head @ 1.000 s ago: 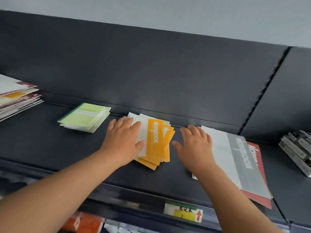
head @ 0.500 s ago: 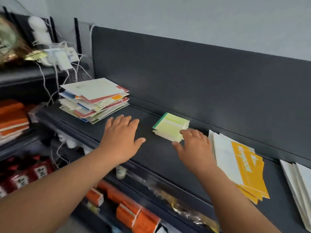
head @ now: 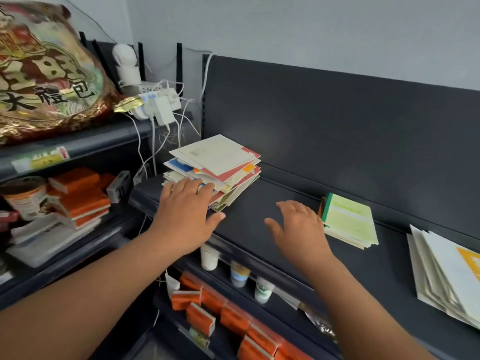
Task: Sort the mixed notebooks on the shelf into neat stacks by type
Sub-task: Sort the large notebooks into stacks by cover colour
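Left hand [head: 185,216]: I am holding it flat and wide, fingers straight and spread, holding nothing. Its fingertips are lying at the near lower edge of the mixed pile [head: 215,162], centre-left of the frame. I cannot tell whether they are actually touching it.

Right hand [head: 298,227]: I am hovering it over a bare stretch of the shelf [head: 272,198], centre of the frame, fingers loosely spread, palm down, nothing in it. It is sitting between the mixed pile and the green stack [head: 348,219], nearer the green one.

Progress, as I am judging it:
- The green stack, right of centre, is looking like one type, roughly squared up, with the lower copies fanning out a little.
- The orange-and-white stack [head: 446,271], at the right edge of the frame, is also reading as one type, though it is fanning out and partly cut off by the frame.
- The mixed pile is holding the bulk of the remaining work: white, red, blue and orange covers are lying crosswise at different angles.

So I am estimating the sort as well under way but not near finished.
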